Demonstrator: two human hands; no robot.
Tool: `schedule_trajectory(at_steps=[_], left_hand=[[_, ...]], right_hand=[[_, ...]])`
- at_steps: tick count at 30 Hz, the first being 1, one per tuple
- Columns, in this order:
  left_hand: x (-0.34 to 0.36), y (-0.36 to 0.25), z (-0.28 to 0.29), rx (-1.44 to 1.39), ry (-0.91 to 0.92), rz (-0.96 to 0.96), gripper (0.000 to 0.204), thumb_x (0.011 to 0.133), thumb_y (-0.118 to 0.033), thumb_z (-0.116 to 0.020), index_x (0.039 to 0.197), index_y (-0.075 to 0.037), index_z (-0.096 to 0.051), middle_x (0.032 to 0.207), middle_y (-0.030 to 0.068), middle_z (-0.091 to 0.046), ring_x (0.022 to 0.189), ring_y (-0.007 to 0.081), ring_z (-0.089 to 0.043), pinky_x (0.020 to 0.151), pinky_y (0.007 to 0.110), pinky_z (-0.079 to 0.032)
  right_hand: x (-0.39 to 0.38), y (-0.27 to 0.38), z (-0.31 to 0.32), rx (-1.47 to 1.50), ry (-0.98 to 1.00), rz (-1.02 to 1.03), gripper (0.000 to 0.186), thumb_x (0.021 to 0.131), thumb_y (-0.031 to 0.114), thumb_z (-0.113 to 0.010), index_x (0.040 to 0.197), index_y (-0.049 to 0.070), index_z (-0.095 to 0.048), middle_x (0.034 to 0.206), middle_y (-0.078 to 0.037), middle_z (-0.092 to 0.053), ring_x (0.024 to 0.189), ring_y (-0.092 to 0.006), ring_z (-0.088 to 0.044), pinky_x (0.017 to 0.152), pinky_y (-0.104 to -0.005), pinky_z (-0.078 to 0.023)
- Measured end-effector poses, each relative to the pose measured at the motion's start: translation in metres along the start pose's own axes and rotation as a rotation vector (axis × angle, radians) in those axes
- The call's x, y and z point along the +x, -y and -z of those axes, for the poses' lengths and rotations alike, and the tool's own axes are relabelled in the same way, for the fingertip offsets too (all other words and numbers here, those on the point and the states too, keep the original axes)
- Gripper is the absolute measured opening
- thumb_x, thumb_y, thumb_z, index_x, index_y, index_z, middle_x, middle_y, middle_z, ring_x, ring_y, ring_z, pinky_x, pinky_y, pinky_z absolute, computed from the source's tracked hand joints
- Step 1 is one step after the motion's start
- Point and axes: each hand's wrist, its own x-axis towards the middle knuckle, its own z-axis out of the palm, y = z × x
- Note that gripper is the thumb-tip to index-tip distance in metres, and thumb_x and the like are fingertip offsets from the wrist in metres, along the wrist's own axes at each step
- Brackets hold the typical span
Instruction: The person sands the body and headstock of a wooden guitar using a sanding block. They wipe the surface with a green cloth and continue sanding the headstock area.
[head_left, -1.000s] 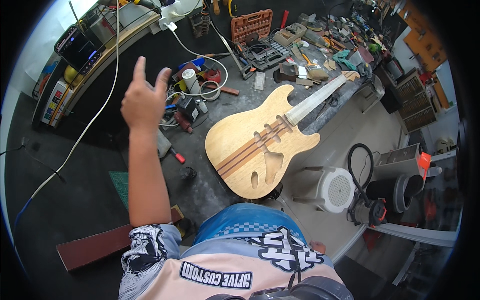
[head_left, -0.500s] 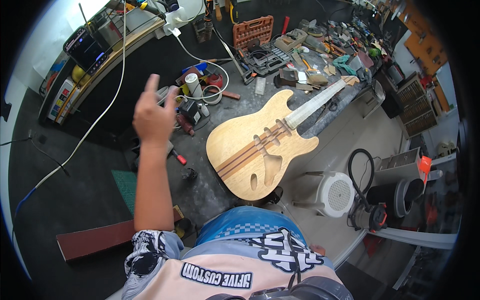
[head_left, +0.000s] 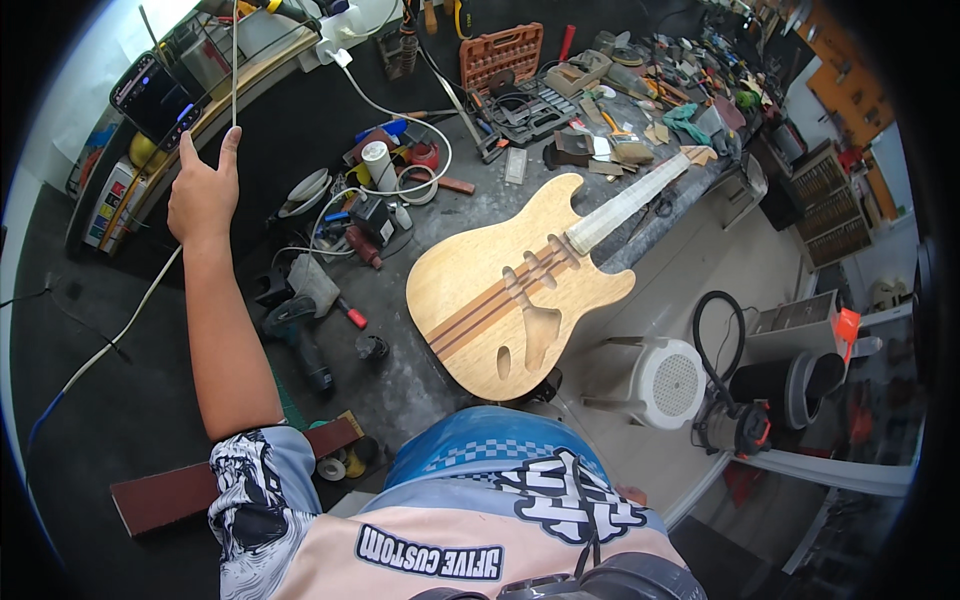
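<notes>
My left hand point(head_left: 203, 192) reaches up at the far left, index finger stretched and thumb apart, with nothing gripped. The index fingertip is at the lower edge of a dark phone point(head_left: 155, 98) with a lit screen, propped on the shelf; whether it touches cannot be told. A pale cable point(head_left: 165, 268) runs behind the hand, past the thumb. On the bench lies an unfinished solid-body electric guitar point(head_left: 470, 270), pale wood with dark centre stripes, cut-out cavities and a neck pointing to the upper right. My right hand is not seen; only a small unclear patch of skin shows beside my shirt.
A cordless drill point(head_left: 300, 340), a red-brown sanding block point(head_left: 165, 497) and a white roll point(head_left: 379, 165) lie left of the guitar. An orange tool case point(head_left: 500, 57) and piled tools line the bench's back. A white stool point(head_left: 668, 383) and a vacuum point(head_left: 738, 430) stand at right.
My left hand has moved left and slightly down, from above the bench clutter to the phone. The drill, earlier behind the forearm, is now uncovered. The guitar has stayed put.
</notes>
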Motion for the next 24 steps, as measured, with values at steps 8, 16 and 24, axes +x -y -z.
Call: schedule_trajectory(at_steps=[8,16,24], left_hand=[[0.018,0.010,-0.011,-0.038,0.024,0.044,0.095,0.090,-0.088,-0.040,0.159,-0.023,-0.041,0.127,0.0281,-0.069,0.121,0.0463,-0.065,0.100,0.056,-0.051],[0.027,0.017,-0.015,-0.028,0.013,0.030,0.094,0.091,-0.087,-0.038,0.158,-0.021,-0.043,0.126,0.0273,-0.069,0.120,0.0457,-0.066,0.099,0.055,-0.053],[0.030,0.015,-0.018,-0.062,0.037,0.044,0.096,0.089,-0.089,-0.039,0.158,-0.022,-0.042,0.132,0.0271,-0.067,0.125,0.0456,-0.063,0.102,0.055,-0.050]], right_hand=[[-0.017,0.057,0.003,-0.164,-0.056,-0.015,0.024,0.089,0.022,-0.077,0.082,-0.001,-0.078,0.074,-0.010,-0.074,0.069,-0.0160,-0.065,0.066,-0.0353,-0.052],[-0.026,0.071,0.012,-0.174,-0.068,-0.056,0.022,0.090,0.019,-0.076,0.084,-0.002,-0.078,0.077,-0.011,-0.075,0.072,-0.0159,-0.066,0.069,-0.0349,-0.053],[-0.031,0.073,0.010,-0.135,-0.066,-0.079,0.022,0.090,0.019,-0.077,0.085,-0.002,-0.078,0.076,-0.010,-0.074,0.071,-0.0154,-0.065,0.068,-0.0350,-0.052]])
